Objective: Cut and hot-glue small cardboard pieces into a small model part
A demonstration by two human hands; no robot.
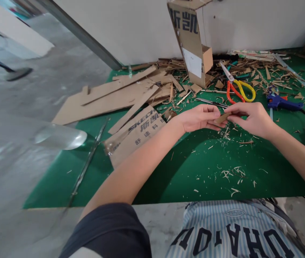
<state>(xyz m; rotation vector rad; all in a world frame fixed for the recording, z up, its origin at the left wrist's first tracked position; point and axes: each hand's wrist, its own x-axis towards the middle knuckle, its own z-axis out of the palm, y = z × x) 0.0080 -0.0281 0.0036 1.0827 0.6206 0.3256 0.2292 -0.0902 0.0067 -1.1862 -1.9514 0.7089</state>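
Observation:
Between my two hands is a small strip of brown cardboard [222, 118]. My left hand [202, 117] pinches one end, its fingers curled beneath. The other end sits between the thumb and fingers of my right hand [251, 116]. Just behind my hands lies a utility knife [212, 103], partly covered by them. Scissors [240, 91] with one red and one yellow handle rest farther back. A blue glue gun [285, 103] lies to the right of my right hand. Fine cardboard shavings [226, 134] are scattered under my hands.
A tall cardboard structure [192, 68] stands at the back against the wall. Flat cardboard sheets [101, 98] and a printed cardboard piece [139, 134] lie to the left. Near the table's left edge are a clear bottle [61, 137] and a long thin strip [89, 157]. Scraps litter the green tabletop [168, 182].

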